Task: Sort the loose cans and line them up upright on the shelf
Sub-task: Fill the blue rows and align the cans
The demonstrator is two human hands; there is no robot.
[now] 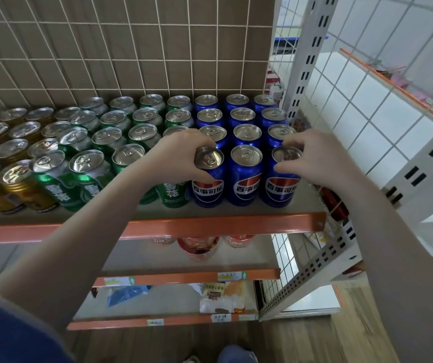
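Upright cans fill the top shelf (pixel 225 226) in rows: gold cans (pixel 13 184) at the left, green cans (pixel 89 174) in the middle, blue cola cans on the right. My left hand (pixel 181 155) grips the rim of the front-left blue can (pixel 207 189). My right hand (pixel 312 158) grips the top of the front-right blue can (pixel 280 189). Between them stands a third front blue can (pixel 246 176), untouched. All three stand upright near the shelf's orange front edge.
A wire grid panel (pixel 121 48) backs the shelf. A white perforated upright post (pixel 307 61) and wire side panel close the right end. Lower shelves (pixel 184 276) hold packets and cups. A wooden floor and a shoe show below.
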